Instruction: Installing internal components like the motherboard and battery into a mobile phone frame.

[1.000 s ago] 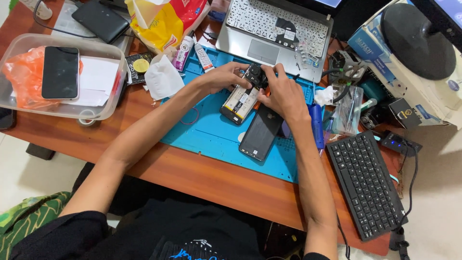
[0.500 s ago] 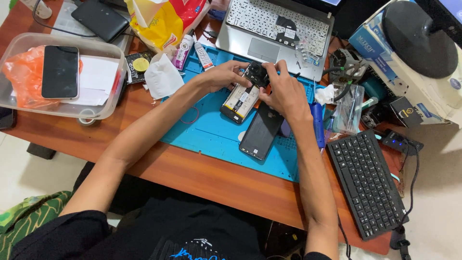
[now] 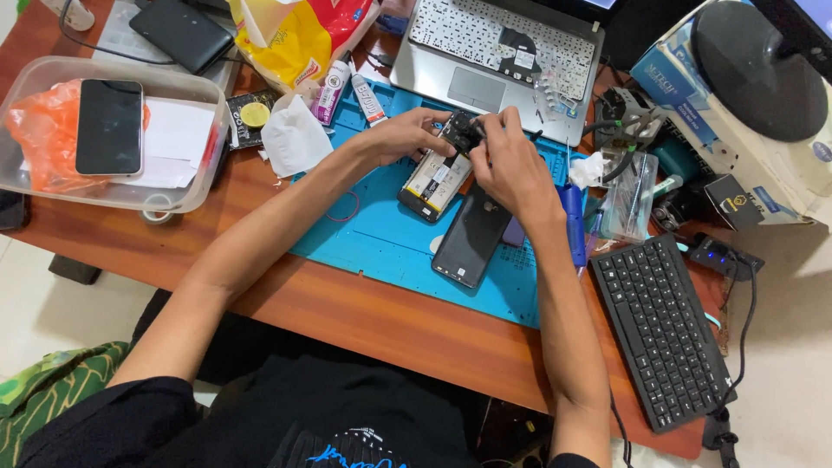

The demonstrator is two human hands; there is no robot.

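Still both hands on opened phone

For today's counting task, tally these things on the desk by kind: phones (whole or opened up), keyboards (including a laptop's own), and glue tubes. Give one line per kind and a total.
Phones: 3 (opened phone in both hands, dark phone on the mat, phone in the tub)
Keyboards: 2 (black keyboard, laptop keyboard)
Glue tubes: 2 ()
Total: 7

Opened phone on mat; laptop behind; keyboard right.
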